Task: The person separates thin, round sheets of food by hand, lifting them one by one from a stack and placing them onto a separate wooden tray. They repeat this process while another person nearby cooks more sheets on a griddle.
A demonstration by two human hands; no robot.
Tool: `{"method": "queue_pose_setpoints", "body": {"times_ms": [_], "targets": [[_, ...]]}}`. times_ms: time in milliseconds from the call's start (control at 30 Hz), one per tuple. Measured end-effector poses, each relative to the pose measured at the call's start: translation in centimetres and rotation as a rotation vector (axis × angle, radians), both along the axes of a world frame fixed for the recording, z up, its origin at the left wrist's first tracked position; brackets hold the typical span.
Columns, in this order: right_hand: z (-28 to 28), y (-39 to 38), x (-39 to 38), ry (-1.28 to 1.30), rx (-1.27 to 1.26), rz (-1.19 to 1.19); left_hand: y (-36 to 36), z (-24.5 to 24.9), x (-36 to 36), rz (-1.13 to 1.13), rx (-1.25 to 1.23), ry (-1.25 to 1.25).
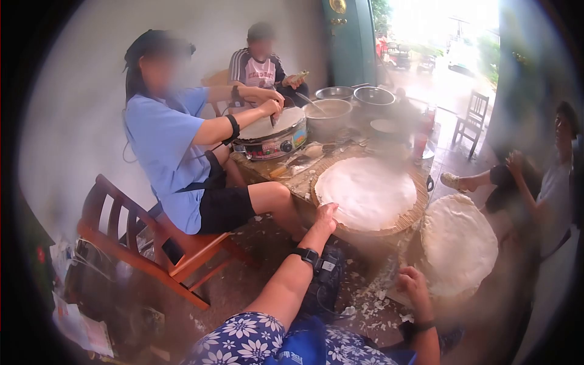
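Observation:
My left hand (327,216) is at the near left edge of a round white sheet (368,191), its fingers closed at the rim. The sheet lies flat on a round woven tray (417,214) on the table. Low on the right, my right hand (413,282) has curled fingers, with nothing visible in them. It is beside a second pale round sheet (459,246), apart from the first one.
Across the table, a person in a blue shirt (164,131) works over a round griddle (274,135). Another person (258,67) sits behind, holding food. Metal bowls (374,96) stand at the back. A wooden chair (131,213) is at left; someone sits at far right (556,188).

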State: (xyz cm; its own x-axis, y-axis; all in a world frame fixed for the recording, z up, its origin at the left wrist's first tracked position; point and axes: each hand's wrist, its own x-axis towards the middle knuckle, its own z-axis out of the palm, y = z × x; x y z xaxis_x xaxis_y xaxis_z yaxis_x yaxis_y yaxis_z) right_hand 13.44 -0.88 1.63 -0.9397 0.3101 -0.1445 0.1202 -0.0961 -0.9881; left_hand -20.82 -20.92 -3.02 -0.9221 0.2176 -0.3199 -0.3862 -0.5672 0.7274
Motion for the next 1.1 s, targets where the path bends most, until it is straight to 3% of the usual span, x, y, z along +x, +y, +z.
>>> {"method": "queue_pose_setpoints", "body": {"times_ms": [233, 333, 400, 433, 467, 567, 633, 1100], "targets": [[-0.4, 0.1, -0.1, 0.004, 0.004, 0.002, 0.1, -0.6, -0.4, 0.016, 0.028, -0.006], [0.0, -0.1, -0.6, -0.035, 0.011, 0.03, -0.3, -0.5, -0.2, 0.039, 0.061, 0.107], [-0.2, 0.2, -0.3, -0.015, 0.047, -0.016, -0.9, 1.8, 0.3, -0.027, -0.084, 0.107], [-0.3, 0.2, -0.3, -0.071, 0.101, -0.048, -0.8, 2.1, 1.2, 0.065, -0.012, -0.027], [-1.4, 0.6, -0.4, -0.097, 0.027, -0.05, -0.9, 2.0, 1.1, 0.037, -0.011, 0.017], [-3.2, 1.2, -0.5, -0.045, 0.124, -0.08, -1.6, 1.1, 0.3, -0.076, -0.039, 0.114], [-2.8, 1.2, -0.3, -0.071, 0.132, -0.065, -1.0, 4.0, 2.3, -0.044, -0.016, 0.045], [-2.2, 1.6, 0.9, 0.018, 0.1, -0.084, -1.9, 1.1, -0.9, -0.098, -0.017, 0.074]]}}
